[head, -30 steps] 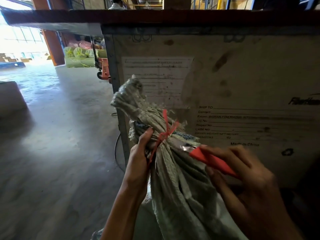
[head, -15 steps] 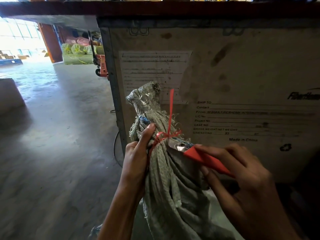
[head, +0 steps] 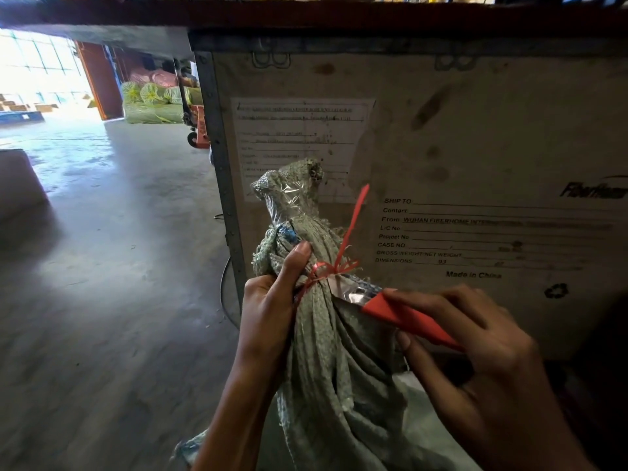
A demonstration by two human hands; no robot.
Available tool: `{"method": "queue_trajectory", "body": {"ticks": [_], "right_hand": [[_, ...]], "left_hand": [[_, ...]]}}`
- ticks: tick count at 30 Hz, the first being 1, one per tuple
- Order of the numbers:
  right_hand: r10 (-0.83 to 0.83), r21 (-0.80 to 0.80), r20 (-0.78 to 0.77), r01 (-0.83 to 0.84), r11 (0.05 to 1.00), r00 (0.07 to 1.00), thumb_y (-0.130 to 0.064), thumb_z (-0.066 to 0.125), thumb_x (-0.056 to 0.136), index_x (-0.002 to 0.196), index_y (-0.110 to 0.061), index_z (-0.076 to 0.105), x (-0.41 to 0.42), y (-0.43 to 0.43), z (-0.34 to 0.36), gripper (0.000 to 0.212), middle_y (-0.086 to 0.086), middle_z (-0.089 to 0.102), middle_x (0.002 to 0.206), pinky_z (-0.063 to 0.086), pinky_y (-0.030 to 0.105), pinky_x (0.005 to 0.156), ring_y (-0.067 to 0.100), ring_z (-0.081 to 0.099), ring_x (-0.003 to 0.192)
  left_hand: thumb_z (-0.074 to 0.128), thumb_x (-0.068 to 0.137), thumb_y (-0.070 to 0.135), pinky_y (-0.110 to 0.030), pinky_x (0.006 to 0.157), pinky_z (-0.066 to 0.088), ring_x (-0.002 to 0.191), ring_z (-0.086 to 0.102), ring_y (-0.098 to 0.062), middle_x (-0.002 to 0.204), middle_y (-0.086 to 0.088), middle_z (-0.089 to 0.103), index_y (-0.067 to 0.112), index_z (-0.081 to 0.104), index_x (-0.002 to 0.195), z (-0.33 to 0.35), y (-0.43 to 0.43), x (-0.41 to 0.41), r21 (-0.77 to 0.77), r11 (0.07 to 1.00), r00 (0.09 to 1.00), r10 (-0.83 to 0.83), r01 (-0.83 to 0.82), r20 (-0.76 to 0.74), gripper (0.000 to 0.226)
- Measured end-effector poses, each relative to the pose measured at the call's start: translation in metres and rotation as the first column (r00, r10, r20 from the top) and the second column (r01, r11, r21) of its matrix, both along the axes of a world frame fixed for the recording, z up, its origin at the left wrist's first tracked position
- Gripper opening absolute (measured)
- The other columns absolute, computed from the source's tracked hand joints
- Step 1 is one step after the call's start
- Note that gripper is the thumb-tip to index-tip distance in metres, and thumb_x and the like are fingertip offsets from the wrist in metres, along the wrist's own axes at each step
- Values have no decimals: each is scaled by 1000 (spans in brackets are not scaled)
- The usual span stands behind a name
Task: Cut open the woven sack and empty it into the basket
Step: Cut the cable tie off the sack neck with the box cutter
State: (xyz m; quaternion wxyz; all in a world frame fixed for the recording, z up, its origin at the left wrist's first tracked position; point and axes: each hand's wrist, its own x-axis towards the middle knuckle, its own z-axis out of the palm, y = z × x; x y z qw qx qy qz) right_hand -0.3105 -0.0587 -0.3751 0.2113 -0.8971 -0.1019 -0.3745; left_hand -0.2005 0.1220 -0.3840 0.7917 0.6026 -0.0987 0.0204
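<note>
We are gripping the bunched neck of a grey-green woven plastic sack [head: 326, 351] with our left hand [head: 268, 311], fingers curled around the gathered cloth and the thumb pressing up against it just left of the thin red plastic tie [head: 334, 263] that is cinching the neck. The sack is standing at the centre of the view, close to us, its twisted top wrapped in clear film and rising in front of a large stained plywood shipping crate [head: 475, 147] with printed shipping lines and a pasted paper label [head: 299, 137]. One loose end of the tie is sticking up and to the right. Our right hand [head: 482, 362] is pinching the red handle of a small utility knife [head: 404, 317] between thumb and fingers, and its shiny blade is lying against the sack just right of the knot, touching the cloth. To the left, a bare concrete floor [head: 112, 283] is stretching away toward a bright doorway, with green wrapped bundles [head: 153, 103] and an orange pallet jack [head: 197, 127] far off.
</note>
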Motion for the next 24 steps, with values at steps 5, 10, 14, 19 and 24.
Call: {"method": "queue_trajectory", "body": {"ticks": [5, 10, 14, 19, 24], "right_hand": [[-1, -5, 0, 1, 1000, 1000, -36, 61, 84, 122, -34, 67, -1, 2, 0, 39, -7, 60, 93, 48, 39, 74, 15, 59, 86], [-12, 4, 2, 12, 1000, 1000, -36, 61, 85, 123, -32, 68, -2, 4, 0, 38, -6, 60, 93, 48, 40, 74, 16, 59, 86], [-24, 10, 6, 24, 1000, 1000, -36, 61, 85, 121, -32, 69, -2, 5, 0, 38, -6, 59, 91, 47, 38, 73, 16, 58, 85], [-54, -9, 58, 54, 998, 997, -28, 64, 83, 122, -28, 70, -1, 7, -3, 40, -3, 60, 94, 45, 38, 73, 17, 57, 87], [-151, -79, 146, 164, 983, 978, -18, 75, 74, 121, -22, 73, -1, 9, -7, 47, 4, 66, 99, 41, 36, 76, 22, 57, 90]], "left_hand": [[67, 72, 57, -29, 50, 41, 38, 46, -18, 45, -3, 53, 3, 62, 53, 1, 2, -1, 3, 1000, 1000, 27, -27, 12, 57], [70, 71, 58, -37, 58, 43, 46, 49, -24, 52, -10, 56, 2, 64, 58, -1, 2, -1, -12, 1000, 1000, 18, -18, 23, 57], [69, 72, 57, -33, 54, 42, 42, 47, -22, 48, -7, 54, 0, 62, 58, -1, 1, -1, 0, 999, 998, 34, -34, 52, 59], [71, 75, 59, -26, 47, 41, 37, 47, -18, 45, -3, 54, 3, 60, 55, -2, 0, -2, 5, 998, 995, 54, -55, 83, 60], [68, 75, 58, -30, 52, 47, 41, 52, -21, 49, -12, 58, -14, 58, 62, 0, -4, -5, -17, 998, 995, 67, -65, 79, 73]]}}
